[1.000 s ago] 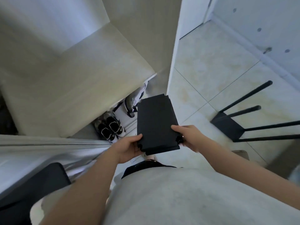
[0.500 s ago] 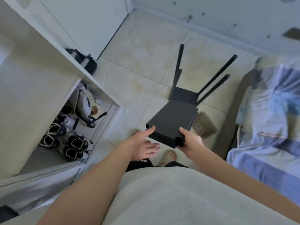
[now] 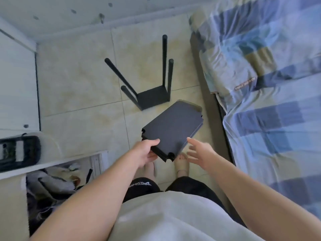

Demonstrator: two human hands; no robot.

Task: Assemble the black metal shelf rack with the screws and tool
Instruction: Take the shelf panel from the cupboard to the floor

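Note:
A stack of black metal shelf panels (image 3: 173, 129) with notched corners hangs tilted above the floor. My left hand (image 3: 145, 152) grips its near left corner, thumb on top and fingers underneath. Just off the stack's near right edge, my right hand (image 3: 199, 153) is spread with straight fingers and touches nothing. Farther out on the tiles stands the partly built rack (image 3: 152, 97): one black panel on the floor with several black poles pointing up. No screws or tool show.
A bed with a blue checked cover (image 3: 271, 105) fills the right side, its dark frame close to the stack. A white cabinet (image 3: 19, 84) and an open shelf with clothes (image 3: 52, 181) are at the left. My bare feet (image 3: 181, 162) stand on beige tiles.
The view swung right, from the cabinet to the bed. The stack passed from my right hand to my left: the left now grips it, the right has let go and spread.

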